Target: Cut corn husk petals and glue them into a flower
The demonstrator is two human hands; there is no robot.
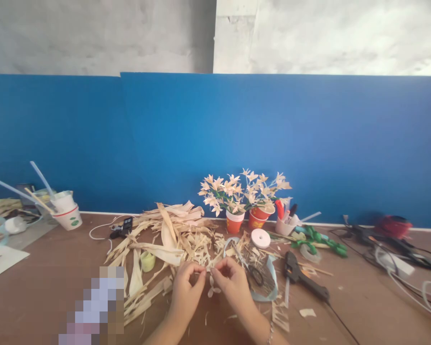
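My left hand and my right hand meet low in the middle, thumbs and fingertips pinched close together. Between them is a small pale piece of dried husk, mostly covered by the fingertips. Just below the fingertips shows a small pale petal shape; whether it hangs from the piece or lies on the table cannot be made out. Beyond my hands is a heap of thin husk scraps. Scissors lie in a pale blue-rimmed tray beside my right hand.
Dried husks spread to the left, near a greenish tape roll. Husk flowers stand in red paper cups. A white spool and a black glue gun are on the right. A blue partition closes the back.
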